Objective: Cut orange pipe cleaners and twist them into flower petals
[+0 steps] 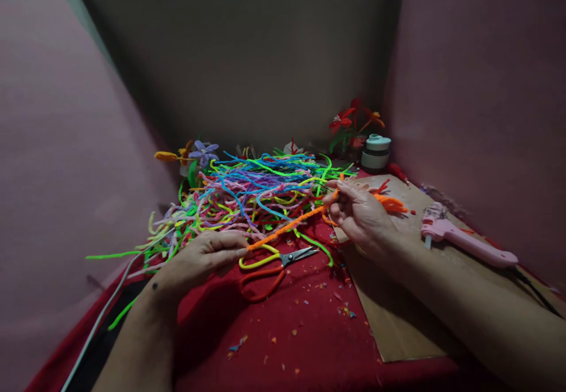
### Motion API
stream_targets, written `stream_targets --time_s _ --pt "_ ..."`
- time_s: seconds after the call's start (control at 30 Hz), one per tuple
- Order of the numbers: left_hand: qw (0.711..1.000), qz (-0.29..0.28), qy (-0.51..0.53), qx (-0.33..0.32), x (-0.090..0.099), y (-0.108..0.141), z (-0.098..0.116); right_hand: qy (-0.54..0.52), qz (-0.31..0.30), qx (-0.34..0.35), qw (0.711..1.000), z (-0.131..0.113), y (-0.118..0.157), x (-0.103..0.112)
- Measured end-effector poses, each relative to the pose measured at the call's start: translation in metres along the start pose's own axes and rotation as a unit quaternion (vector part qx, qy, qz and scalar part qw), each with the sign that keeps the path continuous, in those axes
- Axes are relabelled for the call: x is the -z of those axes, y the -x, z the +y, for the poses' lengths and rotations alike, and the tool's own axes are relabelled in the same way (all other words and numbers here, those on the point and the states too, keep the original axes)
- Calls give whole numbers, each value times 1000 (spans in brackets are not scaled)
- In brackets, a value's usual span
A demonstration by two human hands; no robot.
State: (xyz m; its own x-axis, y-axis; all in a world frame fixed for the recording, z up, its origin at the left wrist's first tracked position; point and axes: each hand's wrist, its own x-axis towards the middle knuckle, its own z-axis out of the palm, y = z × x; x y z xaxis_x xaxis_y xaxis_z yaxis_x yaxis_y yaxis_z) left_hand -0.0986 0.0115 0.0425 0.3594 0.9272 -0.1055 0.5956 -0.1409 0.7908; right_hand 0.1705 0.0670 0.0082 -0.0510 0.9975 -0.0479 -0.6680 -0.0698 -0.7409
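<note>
Two hands share one orange fuzzy stem [287, 228], which slants between them above the red cloth [318, 345], lower at my left and higher at my right.

Left hand [206, 256]: my thumb and forefinger pinch the stem at its lower end, just over the yellow handle of the scissors [286, 259]. My remaining fingers are mostly hidden behind these two.

Right hand [360, 212]: my thumb and fingertips pinch the stem near its upper end, with the lower fingers curled in toward the palm. A thin dark strand shows beside these fingertips; I cannot tell whether I grip it.

Handling: I judge that light, even tension serves best, enough to hold the span nearly straight without crushing the pile. Pinching close to the ends leaves the middle free. Any bend is best made gradually, since a sharp kink would probably mark the stem.

Clearance: the coloured stems [265, 185] lie heaped just behind, so I should lift the span clear of loose tips. Orange loops [391, 204] rest beside my right hand over the cardboard [389, 321], with the pink glue gun [469, 244] farther right.
</note>
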Motion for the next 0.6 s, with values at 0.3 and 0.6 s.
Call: stream_targets --time_s 0.3,0.6 --pt "996 14 86 -12 -11 -1 -4 -31 -22 -39 999 -2 1 1" --pt "996 -50 55 -45 -40 -11 14 139 -202 -110 963 38 44 -13"
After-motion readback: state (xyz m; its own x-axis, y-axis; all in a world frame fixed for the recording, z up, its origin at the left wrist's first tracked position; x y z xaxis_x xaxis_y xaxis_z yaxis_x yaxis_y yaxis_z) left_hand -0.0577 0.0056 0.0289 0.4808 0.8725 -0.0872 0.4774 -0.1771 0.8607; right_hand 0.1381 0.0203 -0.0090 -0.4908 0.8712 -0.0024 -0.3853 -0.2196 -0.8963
